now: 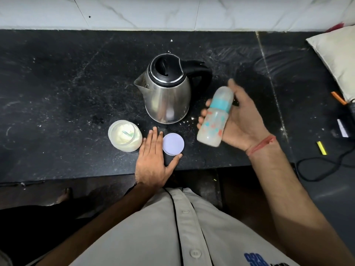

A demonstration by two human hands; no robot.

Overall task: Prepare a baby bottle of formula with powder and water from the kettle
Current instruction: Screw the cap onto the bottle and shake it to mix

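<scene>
My right hand (238, 121) grips a capped baby bottle (214, 120) with a blue ring and coloured prints, held tilted in the air right of the kettle; it looks blurred and holds milky liquid. The steel kettle (167, 93) with a black lid and handle stands on the black counter (57, 93), spout to the left. My left hand (153, 160) lies flat on the counter, fingers apart, between an open powder jar (124, 138) with a scoop inside and the jar's white lid (173, 144).
Spilled powder dusts the counter around the kettle. A cushion (334, 54) lies at the far right, with an orange pen (339, 97), a yellow piece (321, 147) and a black cable (326, 164) below it. The counter's front edge runs just before my body.
</scene>
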